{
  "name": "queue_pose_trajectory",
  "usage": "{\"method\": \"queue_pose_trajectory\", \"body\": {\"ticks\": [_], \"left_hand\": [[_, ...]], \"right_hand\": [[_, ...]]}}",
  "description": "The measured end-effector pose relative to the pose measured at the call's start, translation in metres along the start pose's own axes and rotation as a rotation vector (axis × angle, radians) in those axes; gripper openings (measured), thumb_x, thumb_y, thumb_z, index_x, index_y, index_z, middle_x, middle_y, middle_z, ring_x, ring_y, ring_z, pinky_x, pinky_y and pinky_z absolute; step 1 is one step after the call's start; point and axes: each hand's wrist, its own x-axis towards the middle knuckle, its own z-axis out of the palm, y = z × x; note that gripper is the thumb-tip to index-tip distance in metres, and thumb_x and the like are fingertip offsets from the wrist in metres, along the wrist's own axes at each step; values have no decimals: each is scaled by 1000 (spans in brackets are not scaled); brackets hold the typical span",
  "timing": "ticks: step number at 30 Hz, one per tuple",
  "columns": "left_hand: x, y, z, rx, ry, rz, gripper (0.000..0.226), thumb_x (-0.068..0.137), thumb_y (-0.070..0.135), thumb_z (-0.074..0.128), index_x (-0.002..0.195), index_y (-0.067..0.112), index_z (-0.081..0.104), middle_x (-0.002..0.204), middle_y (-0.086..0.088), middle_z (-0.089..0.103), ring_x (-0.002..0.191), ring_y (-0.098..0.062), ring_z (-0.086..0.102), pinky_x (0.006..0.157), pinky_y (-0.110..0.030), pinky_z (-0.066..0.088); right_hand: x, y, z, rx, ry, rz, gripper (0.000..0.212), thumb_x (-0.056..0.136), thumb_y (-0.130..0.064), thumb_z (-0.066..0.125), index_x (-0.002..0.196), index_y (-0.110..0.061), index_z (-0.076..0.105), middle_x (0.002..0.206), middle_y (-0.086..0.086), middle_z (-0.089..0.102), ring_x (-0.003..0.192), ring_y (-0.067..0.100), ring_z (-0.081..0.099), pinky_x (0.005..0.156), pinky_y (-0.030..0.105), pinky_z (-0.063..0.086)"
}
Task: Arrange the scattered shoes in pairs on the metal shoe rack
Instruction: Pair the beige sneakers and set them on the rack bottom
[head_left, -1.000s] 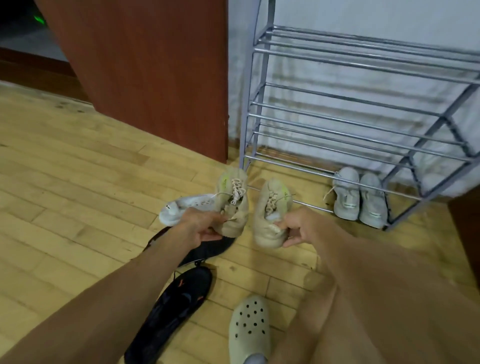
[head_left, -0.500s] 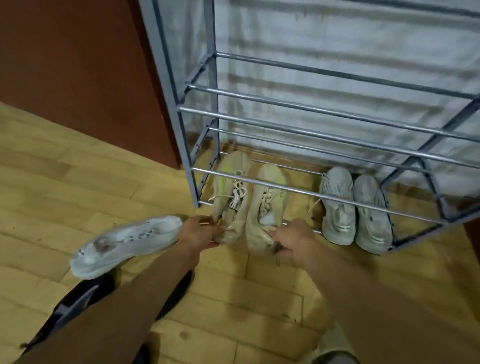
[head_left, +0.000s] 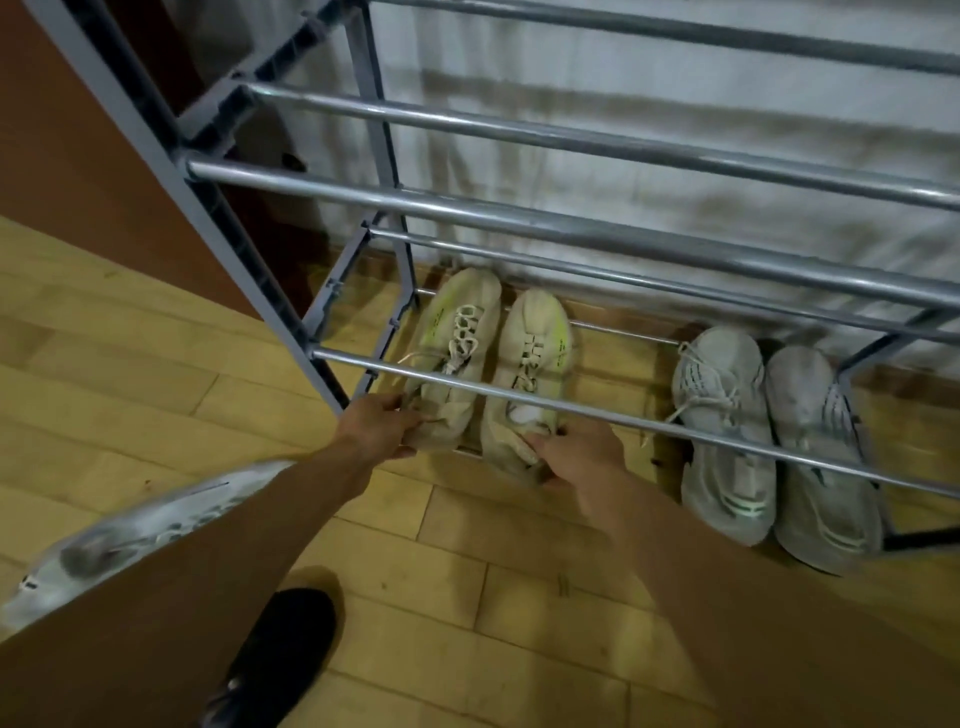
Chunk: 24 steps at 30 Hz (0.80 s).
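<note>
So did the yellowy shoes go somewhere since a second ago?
Yes. The beige pair, held in the air before, went forward under the metal shoe rack bars, left of the grey pair. The left hand and right hand hold the heels.

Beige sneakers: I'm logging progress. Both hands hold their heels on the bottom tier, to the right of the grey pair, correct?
Not quite. In the head view the beige sneakers, held at the heels by the left hand and right hand, sit left of the grey pair, not right.

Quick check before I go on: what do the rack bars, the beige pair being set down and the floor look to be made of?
Rack bars: metal tube, smooth grey, glossy streaks of reflected light. Beige pair: probably soft knit fabric, matte, creased at the heels where the left hand and right hand pinch them; woven laces. Floor: wood boards or laminate, with visible seams and grain and a mild sheen.
</note>
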Motion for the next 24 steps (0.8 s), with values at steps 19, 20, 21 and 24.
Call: {"method": "queue_pose_trajectory", "body": {"ticks": [19,20,21,24], "left_hand": [[-90,-28,-61,189,-67,9,50,90,24,61,136,9,48,122,-13,58,101,-28,59,92,-43,51],[-99,-31,-73,222,-62,28,44,91,23,60,131,8,52,115,-13,59,100,-28,59,90,-41,52],[-109,-35,-85,237,-50,55,33,92,20,58,122,7,58,104,-13,61,96,-29,59,84,-37,51],[-135,-49,-123,314,-39,156,14,95,5,52,96,4,67,89,-15,63,89,-29,58,81,-29,41]], "right_hand": [[-110,-9,21,-376,-89,-160,31,89,-15,53,118,-5,60,119,14,62,109,32,60,73,29,45],[-124,-14,28,-404,-107,-189,27,88,-14,52,111,-5,62,115,14,63,107,32,61,73,29,46],[-138,-18,36,-441,-124,-222,22,87,-13,53,105,-6,64,111,13,64,107,32,62,74,30,46],[-178,-28,63,-530,-166,-313,21,88,-10,51,103,-9,65,115,11,63,114,29,60,82,28,47]]}}
